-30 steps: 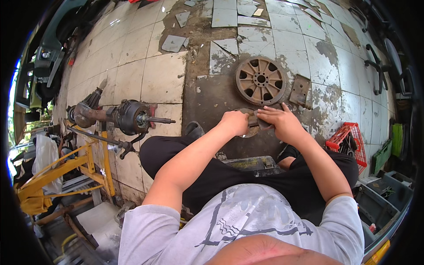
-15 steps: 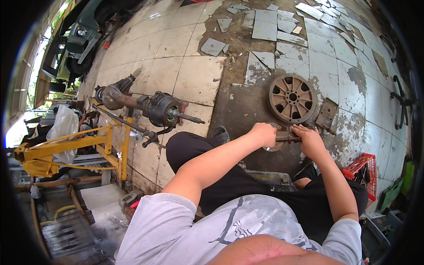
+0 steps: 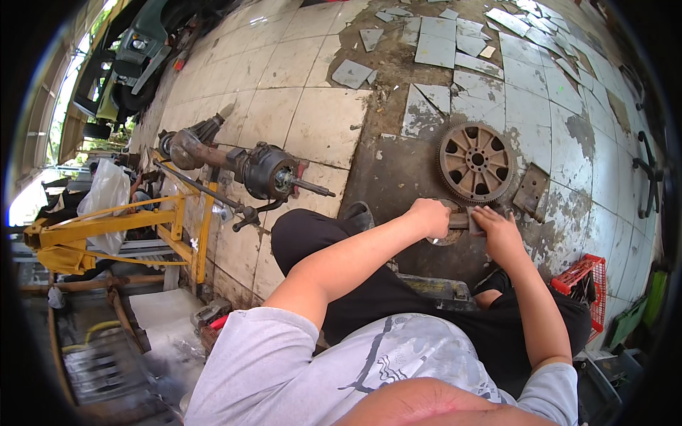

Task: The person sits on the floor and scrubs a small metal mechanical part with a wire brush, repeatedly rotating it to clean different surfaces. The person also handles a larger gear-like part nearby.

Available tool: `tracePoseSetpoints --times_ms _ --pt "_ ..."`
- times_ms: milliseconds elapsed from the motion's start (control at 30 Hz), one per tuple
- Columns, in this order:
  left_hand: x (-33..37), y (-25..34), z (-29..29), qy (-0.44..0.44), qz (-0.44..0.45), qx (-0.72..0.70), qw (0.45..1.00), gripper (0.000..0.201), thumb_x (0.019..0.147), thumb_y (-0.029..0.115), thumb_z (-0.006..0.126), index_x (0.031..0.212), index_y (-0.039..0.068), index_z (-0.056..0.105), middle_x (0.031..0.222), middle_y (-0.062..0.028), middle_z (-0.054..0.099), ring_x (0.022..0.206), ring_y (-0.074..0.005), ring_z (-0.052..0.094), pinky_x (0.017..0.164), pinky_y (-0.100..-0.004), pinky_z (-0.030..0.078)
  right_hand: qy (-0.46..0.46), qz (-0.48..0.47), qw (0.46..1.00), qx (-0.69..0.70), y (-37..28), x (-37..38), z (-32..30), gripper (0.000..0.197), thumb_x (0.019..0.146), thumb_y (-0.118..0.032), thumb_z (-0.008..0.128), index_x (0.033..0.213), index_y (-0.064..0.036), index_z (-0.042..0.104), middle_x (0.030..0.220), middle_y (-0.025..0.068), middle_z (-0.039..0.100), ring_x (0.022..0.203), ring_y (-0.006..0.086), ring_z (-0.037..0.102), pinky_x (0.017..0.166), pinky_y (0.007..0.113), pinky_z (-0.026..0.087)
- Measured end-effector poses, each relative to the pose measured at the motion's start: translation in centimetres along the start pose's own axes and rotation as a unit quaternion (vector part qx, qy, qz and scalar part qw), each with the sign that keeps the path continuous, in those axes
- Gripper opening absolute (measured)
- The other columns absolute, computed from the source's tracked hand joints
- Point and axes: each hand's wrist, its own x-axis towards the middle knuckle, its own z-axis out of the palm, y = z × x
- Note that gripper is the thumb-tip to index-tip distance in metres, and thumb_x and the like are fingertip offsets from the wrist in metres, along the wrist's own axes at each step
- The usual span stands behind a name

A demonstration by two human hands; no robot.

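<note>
My left hand (image 3: pixel 430 217) is closed round one end of a rusty metal part (image 3: pixel 459 221), which has a cylindrical middle and a round flange half covered by the fingers. Against the other end of that part, my right hand (image 3: pixel 500 231) presses a small grey-brown flat piece (image 3: pixel 476 223), its fingers bent over it; whether it is paper or cloth is unclear. Just beyond both hands lies a rusty flywheel (image 3: pixel 477 160) with a toothed rim. Beside it, to the right, is a rusty bracket plate (image 3: pixel 531 192).
A rusty axle assembly (image 3: pixel 234 165) lies to the left, by a yellow metal frame (image 3: pixel 142 231). Broken tiles (image 3: pixel 435 50) litter the far floor. A red crate (image 3: pixel 586 287) stands at the right. Past the axle a vehicle (image 3: pixel 131 64) is parked.
My right hand has shifted slightly on the rusty part, and the flat piece beneath its fingers now shows more. The left hand keeps its grip. The whole view has moved a little.
</note>
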Motion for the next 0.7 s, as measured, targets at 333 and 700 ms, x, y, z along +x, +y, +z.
tracePoseSetpoints --times_ms 333,700 --pt "0.5 -0.4 0.5 -0.01 -0.003 0.003 1.0 0.052 0.091 0.033 0.068 0.139 0.014 0.068 0.118 -0.0154 0.079 0.111 -0.0335 0.077 0.093 -0.0482 0.062 -0.038 0.015 0.999 0.005 0.1 0.7 -0.7 0.059 0.091 0.001 0.065 0.148 -0.0144 0.066 0.158 0.0011 0.062 0.153 0.0247 0.051 0.122 0.074 0.032" --pt "0.0 -0.1 0.2 -0.006 -0.001 0.008 1.0 0.051 0.09 0.029 0.067 0.139 0.013 0.068 0.117 -0.0146 0.08 0.111 -0.0335 0.077 0.093 -0.0479 0.062 -0.029 0.037 0.999 0.028 0.0 0.4 -1.1 0.069 0.083 0.009 0.062 0.147 -0.0136 0.067 0.157 0.0034 0.063 0.151 0.0255 0.052 0.123 0.075 0.03"
